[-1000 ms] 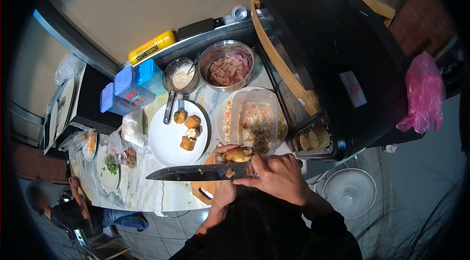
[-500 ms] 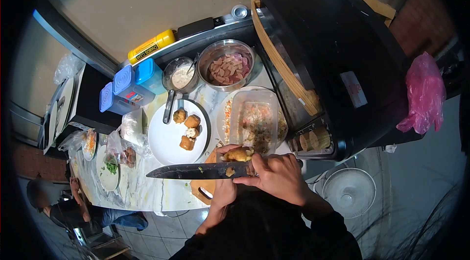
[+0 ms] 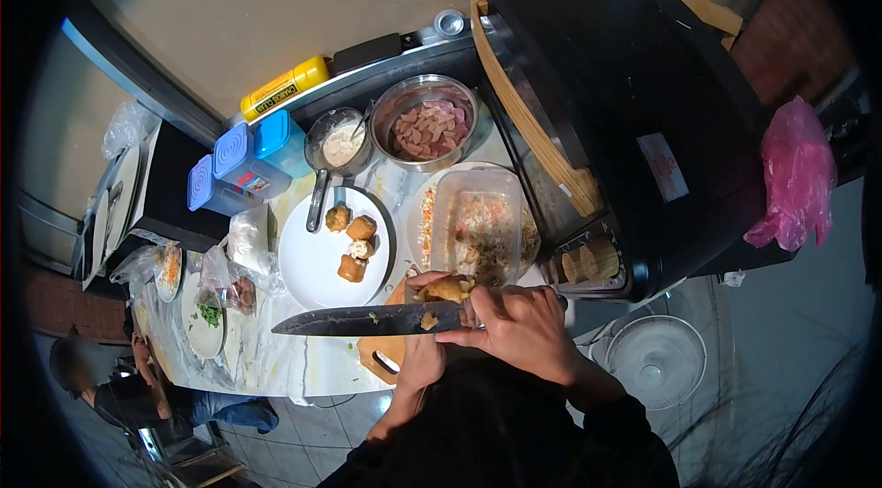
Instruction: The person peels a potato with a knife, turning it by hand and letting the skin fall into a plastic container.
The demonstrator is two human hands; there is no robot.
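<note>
My right hand (image 3: 525, 330) is closed on a large dark-bladed kitchen knife (image 3: 344, 321), whose tip points left. Its handle is mostly covered by my fingers. My left hand (image 3: 423, 357), partly behind the blade, grips a golden-brown piece of food (image 3: 445, 289) with pale edges, just above the knife. Small scraps cling to the blade. Below my hands lies a wooden cutting board (image 3: 378, 352), largely hidden. Beyond them, a clear plastic container (image 3: 478, 185) with a shredded mix stands on a plate. Several brown stuffed pieces (image 3: 351, 268) sit on a white plate (image 3: 299, 244).
A metal bowl (image 3: 421, 84) of sliced meat and a small pan (image 3: 317, 189) with white paste stand at the back. Blue-lidded containers (image 3: 248, 162) are left. A large black oven-like appliance (image 3: 634, 102) borders the right. Another person (image 3: 129, 396) sits at lower left.
The knife has shifted very slightly to the left with my right hand. My left hand keeps its hold on the brown piece.
</note>
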